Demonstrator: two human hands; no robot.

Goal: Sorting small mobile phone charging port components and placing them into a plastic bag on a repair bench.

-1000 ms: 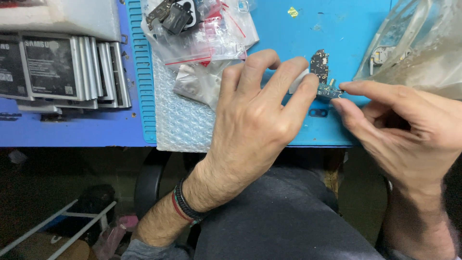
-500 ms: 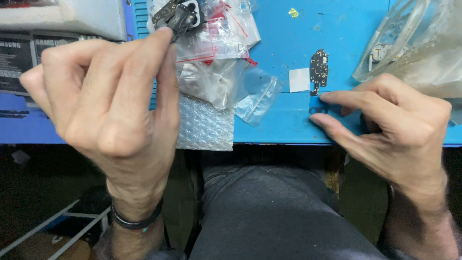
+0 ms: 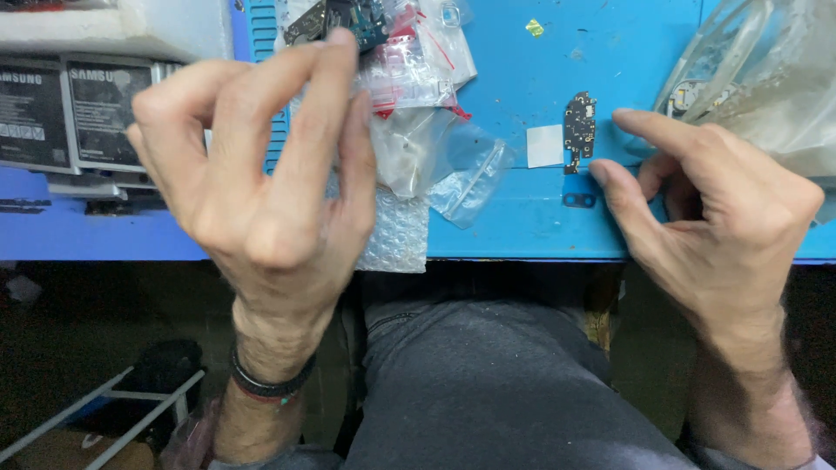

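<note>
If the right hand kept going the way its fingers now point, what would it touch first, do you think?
The right hand points left along the blue mat. Its fingertips sit just short of the small dark circuit board, so that is likely first, though height above the mat is unclear.

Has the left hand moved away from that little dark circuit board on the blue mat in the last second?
Yes. The left hand has swung left, off the small circuit board, and is now raised over the plastic bags; the board stays beside the white square.

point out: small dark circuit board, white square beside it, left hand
small dark circuit board [image 3: 579, 130], head view, middle of the board.
white square [image 3: 545, 145], head view, centre of its face.
left hand [image 3: 261, 174], head view, back of the hand, raised above the bench.
</note>
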